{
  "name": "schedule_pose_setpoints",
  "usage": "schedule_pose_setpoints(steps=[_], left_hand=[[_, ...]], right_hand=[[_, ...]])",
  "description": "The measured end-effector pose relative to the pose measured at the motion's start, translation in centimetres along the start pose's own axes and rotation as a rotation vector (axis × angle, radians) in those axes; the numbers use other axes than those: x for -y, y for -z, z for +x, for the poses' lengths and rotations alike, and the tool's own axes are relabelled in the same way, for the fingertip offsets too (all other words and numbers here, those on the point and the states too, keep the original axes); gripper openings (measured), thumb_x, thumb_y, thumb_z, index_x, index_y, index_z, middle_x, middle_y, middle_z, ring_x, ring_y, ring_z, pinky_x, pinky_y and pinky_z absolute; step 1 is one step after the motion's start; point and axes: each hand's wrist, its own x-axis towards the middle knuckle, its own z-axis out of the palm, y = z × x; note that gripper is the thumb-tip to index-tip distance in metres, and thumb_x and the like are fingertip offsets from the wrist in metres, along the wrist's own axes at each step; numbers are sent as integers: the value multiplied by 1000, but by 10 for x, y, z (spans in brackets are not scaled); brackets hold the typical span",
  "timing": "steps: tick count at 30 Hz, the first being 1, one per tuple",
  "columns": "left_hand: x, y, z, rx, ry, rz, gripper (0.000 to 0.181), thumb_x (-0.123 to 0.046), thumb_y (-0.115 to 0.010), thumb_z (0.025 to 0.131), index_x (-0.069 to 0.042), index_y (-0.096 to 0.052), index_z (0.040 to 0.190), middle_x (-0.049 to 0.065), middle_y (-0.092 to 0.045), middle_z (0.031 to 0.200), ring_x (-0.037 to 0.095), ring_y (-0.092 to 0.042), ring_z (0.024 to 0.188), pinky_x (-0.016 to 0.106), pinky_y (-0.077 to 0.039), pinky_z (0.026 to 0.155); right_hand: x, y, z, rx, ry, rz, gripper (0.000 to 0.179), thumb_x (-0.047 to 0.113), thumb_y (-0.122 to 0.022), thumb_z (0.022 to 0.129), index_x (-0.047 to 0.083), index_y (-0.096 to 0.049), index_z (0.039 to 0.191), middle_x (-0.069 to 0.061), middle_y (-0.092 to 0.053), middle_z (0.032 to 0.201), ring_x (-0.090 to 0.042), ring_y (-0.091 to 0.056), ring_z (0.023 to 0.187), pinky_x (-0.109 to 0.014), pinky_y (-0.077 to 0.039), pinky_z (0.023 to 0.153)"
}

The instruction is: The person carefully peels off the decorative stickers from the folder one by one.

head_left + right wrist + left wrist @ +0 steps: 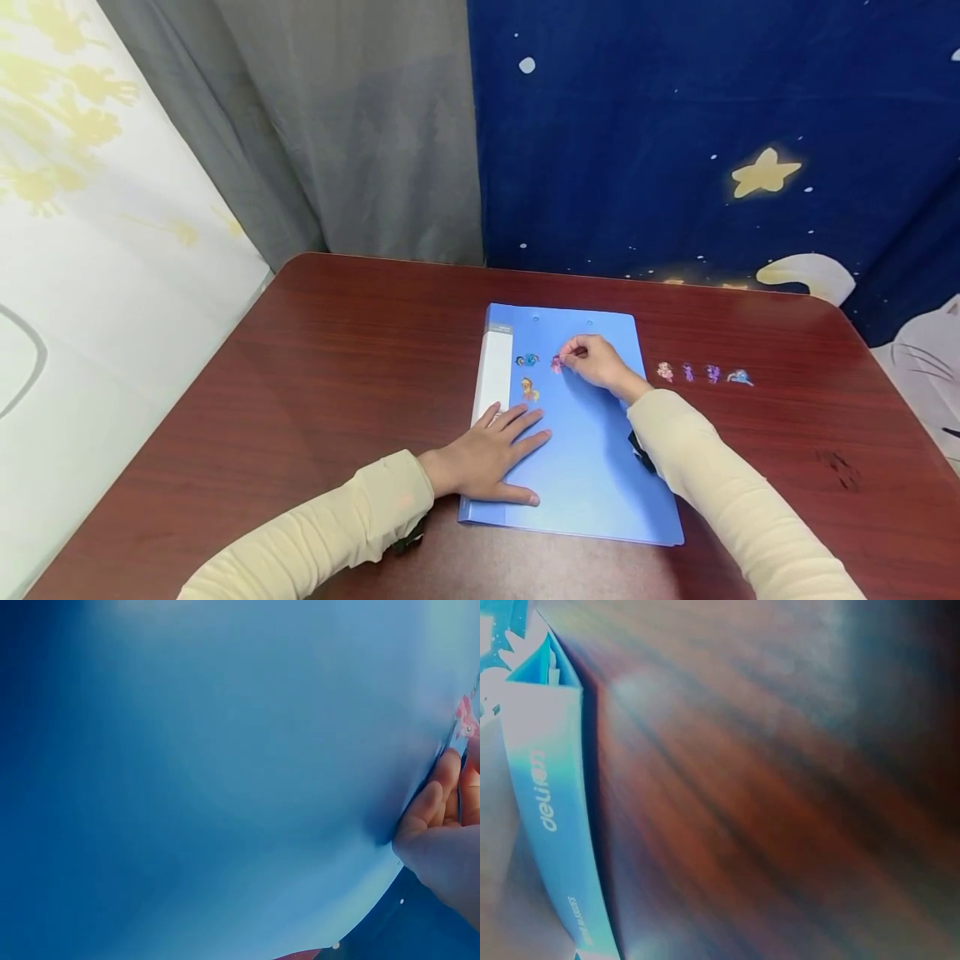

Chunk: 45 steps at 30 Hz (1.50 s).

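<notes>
A blue binder [592,475] lies closed on the table, with a white label along its left edge. My left hand [483,457] rests spread on its lower left part, fingers straight. Near the upper middle of the cover, my right hand [597,363] pinches a small pink pony sticker [556,364] between thumb and fingertips, at the cover's surface. That sticker [466,720] also shows at the right edge of the right wrist view. To its left are a blue pony sticker [531,360] and, lower, a yellow-orange one [529,390]. In the left wrist view the binder's spine [547,795] bears printed lettering.
Right of the binder, a row of small pony stickers lies on the dark red wooden table [360,358]: a pink one [665,372], two purple ones [712,373] and a blue one [740,377]. Grey and starry blue curtains [637,150] hang behind the table.
</notes>
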Motion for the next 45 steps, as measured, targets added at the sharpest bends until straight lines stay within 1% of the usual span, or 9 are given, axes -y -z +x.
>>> schedule_pose_setpoints(steps=[6,14,20,22,28,35,38,42,45], left_hand=[[0,0,1,-8,-4,-6,80,-68,-35,80,-18,-24,141,7,-15,146,24,-9,133,48,-13,103],[2,2,0,-15,-14,-36,79,-67,-37,80,-19,-26,141,6,-16,146,24,-9,133,48,-12,104],[3,2,0,-24,-19,-39,79,-67,-37,81,-18,-25,141,7,-15,146,24,-9,133,48,-12,103],[3,2,0,-28,-21,-38,78,-67,-37,81,-18,-25,141,7,-16,146,24,-9,133,48,-12,103],[4,2,-1,-31,-15,-40,78,-66,-38,81,-19,-24,141,6,-16,146,24,-9,133,48,-12,103],[5,1,-1,-31,-17,-36,78,-66,-38,81,-19,-24,141,6,-15,146,23,-8,134,47,-12,104],[5,2,0,-34,-20,-40,78,-66,-39,81,-19,-25,141,6,-15,146,24,-8,134,47,-13,104],[4,3,-1,-27,-18,-45,78,-65,-39,81,-19,-24,141,6,-15,146,24,-9,134,47,-12,104],[3,3,-1,-19,-13,-45,78,-66,-39,81,-19,-24,142,5,-15,147,23,-8,134,47,-12,104]], right_hand=[[-2,6,-4,11,-28,67,13,9,-54,88,-2,-61,88,-9,-58,80,-18,-50,72,-26,-42,65],[-1,13,-15,57,-58,190,16,10,-53,89,-4,-57,97,-11,-58,82,-21,-53,74,-29,-44,68],[-8,23,-23,46,-43,205,19,12,-55,88,-4,-58,98,-12,-59,83,-20,-53,75,-28,-46,69],[-13,29,-26,30,-34,211,20,12,-55,88,-5,-58,98,-12,-60,84,-19,-53,74,-28,-46,68],[-34,55,-40,-62,-29,244,23,11,-57,87,-10,-57,98,-12,-62,86,-13,-54,71,-25,-47,66],[-60,80,-57,-134,-55,250,25,9,-56,86,-13,-53,100,-1,-63,80,-2,-54,70,-18,-46,64],[-70,90,-62,-176,-65,255,21,8,-56,86,-10,-55,96,4,-63,77,0,-54,68,-17,-46,62],[-87,107,-70,-232,-97,296,10,9,-58,85,0,-60,88,9,-62,73,2,-55,67,-16,-47,60],[-98,120,-78,-266,-113,291,11,11,-58,86,1,-60,88,13,-60,71,3,-55,66,-16,-47,60]])
